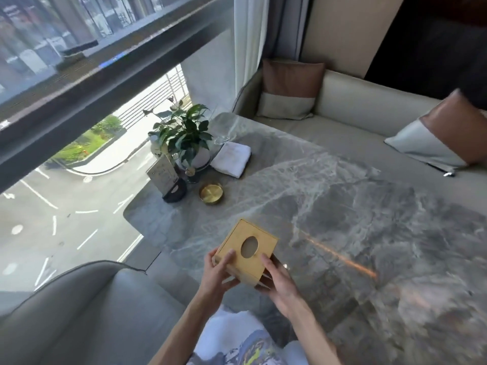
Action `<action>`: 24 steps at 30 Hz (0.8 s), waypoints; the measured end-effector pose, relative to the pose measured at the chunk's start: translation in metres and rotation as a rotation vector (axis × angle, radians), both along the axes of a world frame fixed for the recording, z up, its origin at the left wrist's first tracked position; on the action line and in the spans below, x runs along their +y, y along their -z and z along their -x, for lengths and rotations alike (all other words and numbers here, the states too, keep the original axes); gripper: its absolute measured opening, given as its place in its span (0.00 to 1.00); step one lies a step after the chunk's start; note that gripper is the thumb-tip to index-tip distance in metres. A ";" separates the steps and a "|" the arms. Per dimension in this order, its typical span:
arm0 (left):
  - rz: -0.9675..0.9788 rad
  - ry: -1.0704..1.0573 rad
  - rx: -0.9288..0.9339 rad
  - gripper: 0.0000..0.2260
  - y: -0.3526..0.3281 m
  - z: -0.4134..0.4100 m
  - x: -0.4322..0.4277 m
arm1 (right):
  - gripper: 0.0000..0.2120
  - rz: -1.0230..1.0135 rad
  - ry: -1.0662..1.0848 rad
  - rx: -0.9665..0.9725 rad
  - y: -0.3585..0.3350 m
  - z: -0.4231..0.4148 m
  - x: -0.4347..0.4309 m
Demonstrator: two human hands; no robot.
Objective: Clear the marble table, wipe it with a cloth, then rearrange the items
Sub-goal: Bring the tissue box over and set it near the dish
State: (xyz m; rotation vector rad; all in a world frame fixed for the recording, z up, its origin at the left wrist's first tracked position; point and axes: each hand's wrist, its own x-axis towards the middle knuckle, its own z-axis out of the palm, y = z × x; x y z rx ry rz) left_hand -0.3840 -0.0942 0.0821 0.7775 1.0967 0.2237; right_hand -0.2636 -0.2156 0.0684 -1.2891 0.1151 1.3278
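- The left hand [218, 270] and right hand [280, 281] grip the box [234, 241], held up by the near edge of the table [342, 206].
- This looks like clearing: the plant [184, 133], dish [210, 193] and cloth [232, 159] sit at the far corner.
- Next, set the box off the table.

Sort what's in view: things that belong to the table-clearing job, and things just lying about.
Job: marble table, wooden tissue box, folded white cloth, potted plant, brass dish, card stand.
Lying about: near cushion, far cushion, sofa.
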 end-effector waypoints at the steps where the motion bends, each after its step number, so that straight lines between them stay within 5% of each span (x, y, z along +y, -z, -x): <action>1: 0.017 0.024 0.004 0.22 0.004 0.006 0.007 | 0.23 0.007 -0.005 -0.015 0.002 0.003 0.004; 8: -0.082 0.374 0.127 0.15 0.023 0.019 0.113 | 0.26 0.015 0.021 -0.026 0.019 0.004 0.059; 12: -0.113 0.587 0.117 0.21 0.019 0.017 0.186 | 0.24 0.009 0.019 -0.002 0.030 0.013 0.124; 24: -0.215 0.804 0.142 0.22 0.045 0.044 0.323 | 0.15 0.116 0.163 0.207 0.063 0.063 0.287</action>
